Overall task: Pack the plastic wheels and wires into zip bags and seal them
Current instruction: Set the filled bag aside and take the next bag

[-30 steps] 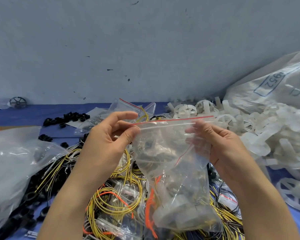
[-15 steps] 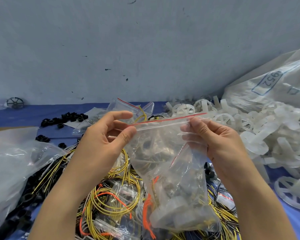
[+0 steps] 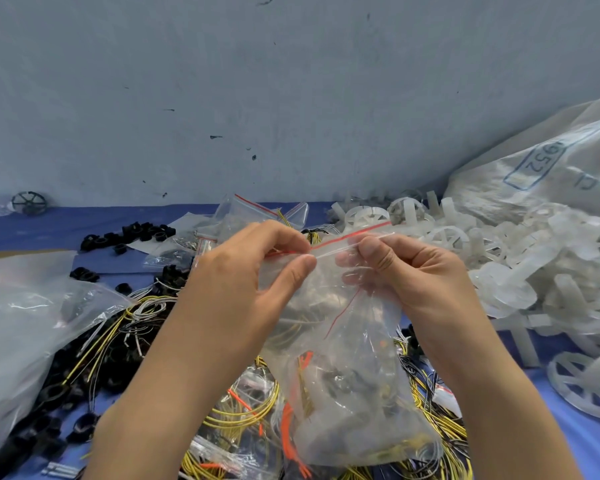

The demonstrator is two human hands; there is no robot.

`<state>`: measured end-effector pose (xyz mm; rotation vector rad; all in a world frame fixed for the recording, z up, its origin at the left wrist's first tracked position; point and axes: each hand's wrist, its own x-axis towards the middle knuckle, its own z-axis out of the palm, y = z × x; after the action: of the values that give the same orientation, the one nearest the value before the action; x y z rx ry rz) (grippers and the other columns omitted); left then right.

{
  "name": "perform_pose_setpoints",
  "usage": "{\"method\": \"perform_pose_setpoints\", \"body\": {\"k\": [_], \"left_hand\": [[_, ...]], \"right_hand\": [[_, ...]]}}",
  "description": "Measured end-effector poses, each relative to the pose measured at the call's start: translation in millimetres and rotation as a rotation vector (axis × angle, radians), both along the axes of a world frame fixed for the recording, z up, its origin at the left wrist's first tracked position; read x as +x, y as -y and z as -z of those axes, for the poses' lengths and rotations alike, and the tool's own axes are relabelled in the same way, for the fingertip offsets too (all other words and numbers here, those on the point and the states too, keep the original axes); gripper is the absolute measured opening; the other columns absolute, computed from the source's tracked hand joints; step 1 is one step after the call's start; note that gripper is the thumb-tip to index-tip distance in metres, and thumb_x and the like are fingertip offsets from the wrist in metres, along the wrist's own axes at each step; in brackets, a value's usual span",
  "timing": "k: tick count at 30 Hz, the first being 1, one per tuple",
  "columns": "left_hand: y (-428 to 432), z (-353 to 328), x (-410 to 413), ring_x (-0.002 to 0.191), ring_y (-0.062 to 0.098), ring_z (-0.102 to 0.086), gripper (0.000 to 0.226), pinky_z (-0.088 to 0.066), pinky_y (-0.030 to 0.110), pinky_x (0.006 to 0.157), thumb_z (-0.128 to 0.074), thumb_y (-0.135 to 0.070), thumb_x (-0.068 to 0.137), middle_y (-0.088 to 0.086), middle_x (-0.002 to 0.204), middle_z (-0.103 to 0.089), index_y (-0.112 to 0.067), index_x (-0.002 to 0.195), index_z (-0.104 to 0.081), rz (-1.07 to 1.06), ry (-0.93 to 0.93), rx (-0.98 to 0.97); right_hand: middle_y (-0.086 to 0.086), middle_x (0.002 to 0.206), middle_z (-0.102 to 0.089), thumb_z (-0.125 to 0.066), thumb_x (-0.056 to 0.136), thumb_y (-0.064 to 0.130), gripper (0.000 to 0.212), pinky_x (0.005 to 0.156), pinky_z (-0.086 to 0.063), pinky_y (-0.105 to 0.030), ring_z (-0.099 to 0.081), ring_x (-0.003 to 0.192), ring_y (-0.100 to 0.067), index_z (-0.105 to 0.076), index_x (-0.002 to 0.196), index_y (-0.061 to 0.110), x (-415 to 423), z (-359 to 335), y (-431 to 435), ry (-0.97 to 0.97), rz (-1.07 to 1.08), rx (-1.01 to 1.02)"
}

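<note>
Pinching the bag's (image 3: 347,344) red-lined top between thumb and forefinger, the left hand (image 3: 236,282) holds it above yellow wires (image 3: 239,415) heaped at the table's (image 3: 66,226) near edge, while the right hand (image 3: 416,275) pinches the same strip just beside it, with white wheels (image 3: 520,271) piled toward the right edge.

The zip bag (image 3: 354,358) is seen as clear, edged along its top with a thin red stripe. The wires (image 3: 243,414) are coloured yellow, black and orange. The wheels (image 3: 444,239) are translucent white, the counter (image 3: 66,225) is blue, the small rings (image 3: 136,233) are black, and the white sack (image 3: 534,174) is stamped in blue.
</note>
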<state>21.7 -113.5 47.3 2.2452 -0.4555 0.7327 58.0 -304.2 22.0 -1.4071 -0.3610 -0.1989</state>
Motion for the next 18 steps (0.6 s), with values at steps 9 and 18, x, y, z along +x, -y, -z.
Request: {"method": "perform_pose_setpoints", "body": {"k": [9,18], "left_hand": [[10.1,1.3,-1.2,0.093,-0.007,-0.06,0.011,-0.038,0.003,0.077,-0.06,-0.04,0.09,-0.02,0.088,-0.066,-0.031,0.09,-0.066,0.046,-0.032,-0.025],[7.7,5.1,2.4,0.087,-0.008,-0.062,0.008,-0.046,0.011,0.074,-0.065,-0.039,0.086,-0.026,0.087,-0.066,-0.032,0.085,-0.067,0.001,-0.05,-0.074]], "right_hand": [[-0.008,0.091,-0.078,-0.063,0.089,0.026,0.024,0.081,-0.061,-0.036,-0.075,0.085,-0.025,-0.077,0.093,0.007,-1.1,0.6,-2.7,0.028,-0.066,-0.032],[-0.009,0.094,-0.077,-0.065,0.087,0.025,0.02,0.077,-0.059,-0.027,-0.075,0.09,-0.024,-0.078,0.097,0.012,-0.9,0.7,-5.8,0.047,-0.113,-0.01]]}}
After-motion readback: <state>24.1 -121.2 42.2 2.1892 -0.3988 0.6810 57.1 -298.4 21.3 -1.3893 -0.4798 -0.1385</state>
